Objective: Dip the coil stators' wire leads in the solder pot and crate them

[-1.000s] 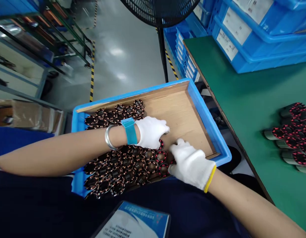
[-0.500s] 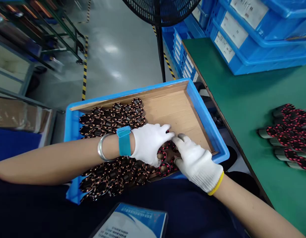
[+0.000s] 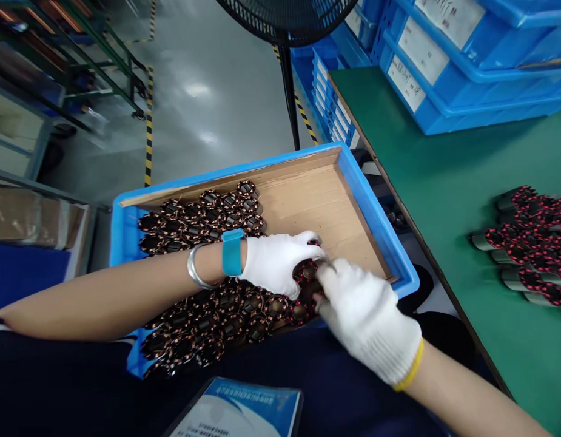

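My left hand, in a white glove, curls its fingers and thumb around a motor stator with red-marked windings. My right hand, in a white glove with a yellow cuff, is slightly blurred just to the right. Its fingers are bent in beside the same group of stators, and what they hold is hidden. Both hands are over a blue tray lined with cardboard. Copper-wound stators stand in close rows in the tray's left part, and another red-marked stator stands below my left hand.
On the right is a green table bearing more red-wound stators and stacked blue bins. A black fan stands beyond the tray. A badge hangs at the bottom.
My right hand has moved slightly right and down and now curls its fingers more. My left hand stays around the stators, its grip shifted a little. The whole view has drifted slightly.
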A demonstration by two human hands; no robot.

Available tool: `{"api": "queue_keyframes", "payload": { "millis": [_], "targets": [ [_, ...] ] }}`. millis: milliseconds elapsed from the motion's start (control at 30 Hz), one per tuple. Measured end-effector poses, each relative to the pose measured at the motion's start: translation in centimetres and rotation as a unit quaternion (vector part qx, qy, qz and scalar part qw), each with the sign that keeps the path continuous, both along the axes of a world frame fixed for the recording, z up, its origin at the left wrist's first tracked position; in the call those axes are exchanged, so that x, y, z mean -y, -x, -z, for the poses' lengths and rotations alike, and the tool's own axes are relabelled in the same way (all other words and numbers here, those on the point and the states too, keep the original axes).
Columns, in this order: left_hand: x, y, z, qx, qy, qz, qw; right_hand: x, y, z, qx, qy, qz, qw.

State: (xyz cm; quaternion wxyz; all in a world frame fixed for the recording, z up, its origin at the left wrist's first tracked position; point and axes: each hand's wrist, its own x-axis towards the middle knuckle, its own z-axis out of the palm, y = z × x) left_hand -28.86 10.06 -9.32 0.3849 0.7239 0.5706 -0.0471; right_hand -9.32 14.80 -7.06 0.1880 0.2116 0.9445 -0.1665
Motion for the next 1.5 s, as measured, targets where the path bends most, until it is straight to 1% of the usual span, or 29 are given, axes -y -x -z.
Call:
{"api": "queue_keyframes", "payload": {
  "millis": [67,100,167,233,300,367,467,600,733,833,900,967,1067,1167,1233,1333,1400,1500],
  "targets": [
    [-0.4,0.4,0.1,0.025,-0.004,0.022,0.999,1.3,0.0,-1.0,-0.007,0.03,-0.034,0.999],
    [-0.5,0.5,0.0,0.027,-0.004,0.03,0.999,1.7,0.2,-1.3,-0.004,0.035,-0.035,0.999],
    [-0.5,0.3,-0.3,0.003,-0.002,0.037,0.999,2.0,0.8,-1.3,0.023,0.007,-0.003,1.0],
    [-0.1,-0.2,-0.6,-0.036,-0.009,0.027,0.999,2.0,1.5,-1.0,0.049,-0.024,0.037,0.998],
    [0.6,-0.9,-0.8,-0.055,-0.022,0.007,0.998,1.7,1.9,-0.7,0.053,-0.026,0.048,0.997],
    [1.4,-1.5,-0.9,-0.053,-0.029,-0.007,0.998,1.4,1.8,-0.3,0.036,-0.015,0.039,0.998],
    [2.3,-2.3,-0.9,-0.054,-0.019,-0.022,0.998,0.7,0.9,0.3,-0.007,0.001,0.017,1.0],
    [2.3,-2.6,-0.9,-0.078,-0.003,-0.036,0.996,0.1,-0.1,0.6,-0.03,0.014,-0.004,0.999],
    [2.1,-2.4,-0.9,-0.067,0.004,-0.008,0.998,1.2,0.4,0.3,0.004,-0.028,0.012,1.0],
    [2.4,-2.6,-0.8,-0.073,-0.01,-0.021,0.997,2.5,0.9,0.3,0.019,-0.091,0.039,0.995],
    [2.8,-2.9,-0.8,-0.086,-0.024,-0.033,0.995,2.9,1.1,0.5,0.012,-0.111,0.05,0.992],
    [3.1,-3.1,-0.7,-0.087,-0.029,-0.04,0.995,2.8,1.0,0.9,-0.002,-0.099,0.055,0.994],
    [3.1,-3.2,-0.7,-0.068,-0.025,-0.047,0.996,1.9,0.6,1.1,-0.016,-0.05,0.053,0.997],
    [2.8,-2.9,-0.7,-0.059,-0.032,-0.053,0.996,0.7,0.3,0.9,-0.02,-0.008,0.048,0.999],
    [2.6,-2.6,-0.9,-0.057,-0.045,-0.054,0.996,0.0,0.1,0.6,-0.017,0.006,0.053,0.998],
    [2.5,-2.3,-1.3,-0.053,-0.054,-0.042,0.996,-0.5,0.0,0.4,-0.014,0.007,0.059,0.998],
    [2.7,-2.6,-1.5,-0.059,-0.047,-0.028,0.997,-0.5,-0.1,0.5,-0.016,0.0,0.045,0.999],
    [3.2,-3.4,-1.0,-0.092,-0.047,-0.033,0.994,0.0,-0.1,0.6,-0.014,-0.043,0.025,0.999]
  ]
}}
